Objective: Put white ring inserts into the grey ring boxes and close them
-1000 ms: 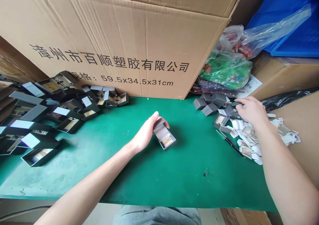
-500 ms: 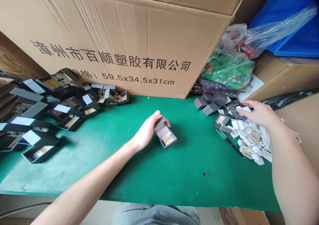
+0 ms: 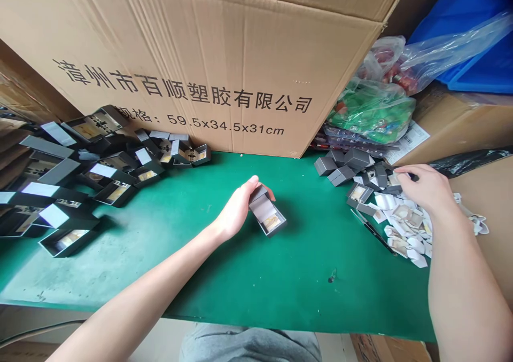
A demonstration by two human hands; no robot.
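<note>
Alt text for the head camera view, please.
The left hand holds an open dark gray box on a green work mat, while the right hand touches small gray boxes beside white paper scraps. Open boxes lie left, below a cardboard carton.

Open green mat (image 3: 312, 276) lies between the left hand (image 3: 238, 210) and gray boxes (image 3: 344, 165).

Grey box (image 3: 262, 210), gold insert (image 3: 271, 222); green mat (image 3: 248, 276); tan carton (image 3: 200, 68), blk print (image 3: 180, 92).

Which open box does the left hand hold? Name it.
The grey box in the left hand, alone on the mat, away from the boxes heaped at left.
</note>
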